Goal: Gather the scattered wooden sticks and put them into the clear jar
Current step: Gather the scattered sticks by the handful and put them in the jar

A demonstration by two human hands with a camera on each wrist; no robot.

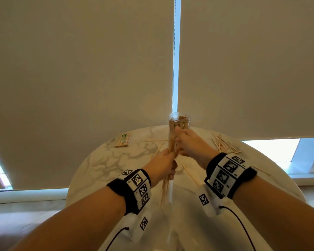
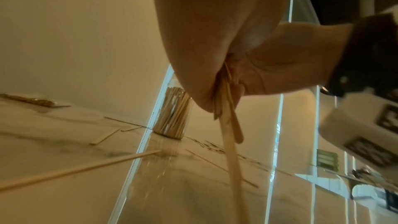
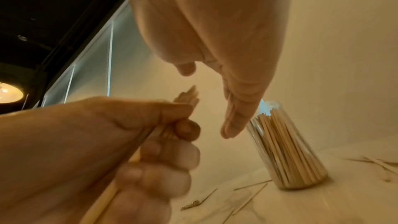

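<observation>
The clear jar [image 1: 179, 127] [image 2: 172, 115] [image 3: 286, 151] stands upright at the far side of the round marble table [image 1: 107, 160], packed with wooden sticks. My left hand [image 1: 163, 163] [image 3: 107, 142] grips a bundle of sticks [image 1: 165, 187] [image 2: 228, 125] in front of the jar, tilted with its top toward the jar. My right hand [image 1: 188, 144] [image 3: 237, 105] hovers by the bundle's top with straight fingers and holds nothing. Loose sticks lie in a pile at the right [image 1: 223, 144] and singly near the jar [image 1: 158, 148] [image 2: 86, 168].
A wrapped packet of sticks [image 1: 123, 140] lies at the table's far left. Another loose stick [image 1: 190, 173] lies under my right wrist. Roller blinds [image 1: 80, 69] hang close behind the table, with window strips at both sides.
</observation>
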